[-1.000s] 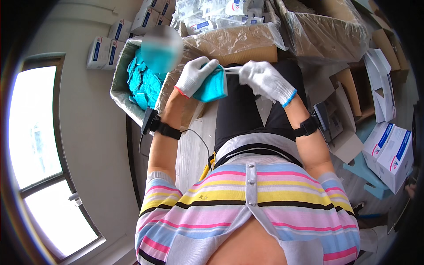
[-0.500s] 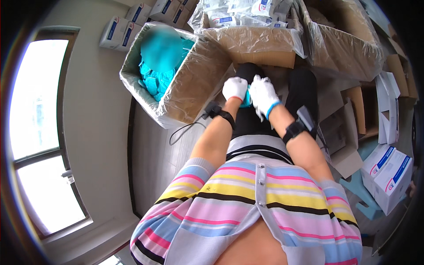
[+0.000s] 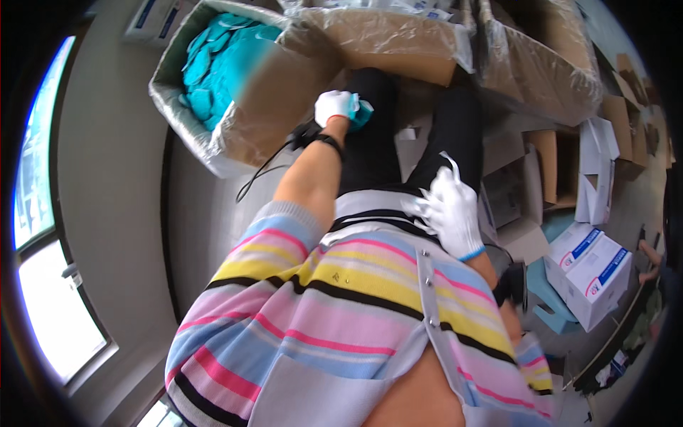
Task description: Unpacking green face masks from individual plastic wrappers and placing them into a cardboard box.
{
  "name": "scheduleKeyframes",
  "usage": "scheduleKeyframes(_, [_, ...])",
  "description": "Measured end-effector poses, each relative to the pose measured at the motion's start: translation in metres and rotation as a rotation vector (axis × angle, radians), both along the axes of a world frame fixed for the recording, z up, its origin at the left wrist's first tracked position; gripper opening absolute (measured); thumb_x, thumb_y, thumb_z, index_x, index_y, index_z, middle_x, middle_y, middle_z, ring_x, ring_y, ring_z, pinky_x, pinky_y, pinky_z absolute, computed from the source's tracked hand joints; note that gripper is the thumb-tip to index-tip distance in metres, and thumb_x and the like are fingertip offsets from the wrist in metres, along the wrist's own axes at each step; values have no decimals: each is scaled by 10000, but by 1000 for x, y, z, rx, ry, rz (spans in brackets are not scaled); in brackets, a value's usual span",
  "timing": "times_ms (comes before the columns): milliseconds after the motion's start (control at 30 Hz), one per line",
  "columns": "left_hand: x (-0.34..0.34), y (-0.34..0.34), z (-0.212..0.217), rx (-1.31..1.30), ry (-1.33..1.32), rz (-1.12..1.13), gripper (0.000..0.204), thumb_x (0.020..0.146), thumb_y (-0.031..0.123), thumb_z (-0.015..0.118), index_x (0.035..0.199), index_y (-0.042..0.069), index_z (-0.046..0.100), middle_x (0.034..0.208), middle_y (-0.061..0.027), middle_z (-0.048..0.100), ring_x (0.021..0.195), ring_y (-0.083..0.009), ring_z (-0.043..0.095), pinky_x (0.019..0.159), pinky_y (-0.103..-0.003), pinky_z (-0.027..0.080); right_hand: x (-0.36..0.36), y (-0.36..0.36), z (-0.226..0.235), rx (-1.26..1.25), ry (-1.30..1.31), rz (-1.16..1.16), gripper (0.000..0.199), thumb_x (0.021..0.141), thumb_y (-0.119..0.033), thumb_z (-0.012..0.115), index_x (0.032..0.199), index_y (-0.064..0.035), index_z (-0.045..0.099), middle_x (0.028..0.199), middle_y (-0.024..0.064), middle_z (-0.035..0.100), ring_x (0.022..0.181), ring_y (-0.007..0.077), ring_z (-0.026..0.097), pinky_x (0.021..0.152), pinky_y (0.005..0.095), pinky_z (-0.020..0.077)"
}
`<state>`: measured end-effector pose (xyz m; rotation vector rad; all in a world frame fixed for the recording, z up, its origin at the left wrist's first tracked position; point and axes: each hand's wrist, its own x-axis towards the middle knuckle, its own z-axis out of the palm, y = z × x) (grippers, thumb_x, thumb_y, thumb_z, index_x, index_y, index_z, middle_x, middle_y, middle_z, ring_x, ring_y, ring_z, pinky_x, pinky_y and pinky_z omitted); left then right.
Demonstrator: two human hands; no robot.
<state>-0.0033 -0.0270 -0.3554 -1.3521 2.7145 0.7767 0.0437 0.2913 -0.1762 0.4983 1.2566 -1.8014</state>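
Note:
My left hand, in a white knit glove with an orange cuff, is closed round a small teal folded bundle above my left thigh. Pale bits show at the bundle's edge by the fingers. Off to the right, near my waist, is my right hand, in a white glove with a blue cuff. Thin white strips stick out of it beside the fingers, and it seems closed on them, though motion blurs it. Many flat teal pieces fill a plastic-lined carton just left of my left hand.
Ahead stands another lined carton with clear-wrapped packs; a third lined carton is at its right. On the right, opened cartons lie near white-and-blue boxes on a light-blue stool. A black cable hangs from my left wrist.
My hands have come apart. The left moved left toward the teal carton, keeping the teal bundle; the right drew back toward my waist with the white strips. The view has shifted too.

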Motion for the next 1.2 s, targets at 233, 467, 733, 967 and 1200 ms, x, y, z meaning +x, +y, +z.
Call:
scheduleKeyframes(233, [18,4,37,278,337,39,520,949,462,484,841,-1,697,877,-241,672,862,-393,655,788,-448,485,-61,51,-18,256,318,-60,397,1048,-371,428,786,-101,556,730,60,630,454,62,406,383,224,303])
scheduleKeyframes(467, [39,-73,129,423,633,-119,293,978,305,561,976,18,615,937,-57,594,896,-137,538,816,-312,448,-89,24,-77,34,494,-146,304,1028,-302,494,860,-70,596,834,139,684,429,42,414,361,188,307])
scheduleKeyframes(733, [62,-324,172,-186,275,389,832,836,423,699,1486,54,334,1403,-223,507,1309,-329,491,1071,-367,411,-88,-30,-30,-25,293,91,324,1032,-314,482,900,-48,610,929,211,699,443,56,418,365,185,280])
scheduleKeyframes(967, [137,-369,136,-388,30,542,594,799,287,707,1349,110,567,1274,-166,625,1099,-268,653,989,-335,483,-101,-43,-10,-183,284,87,403,1042,-387,418,962,-48,620,1097,214,675,605,156,592,385,223,389])
scheduleKeyframes(1200, [94,-244,152,16,369,340,277,879,301,651,1016,81,747,746,-59,739,803,-136,702,776,-278,523,-106,-75,17,-245,166,51,438,1036,-427,413,1018,-35,608,1115,222,662,753,222,623,518,265,482])
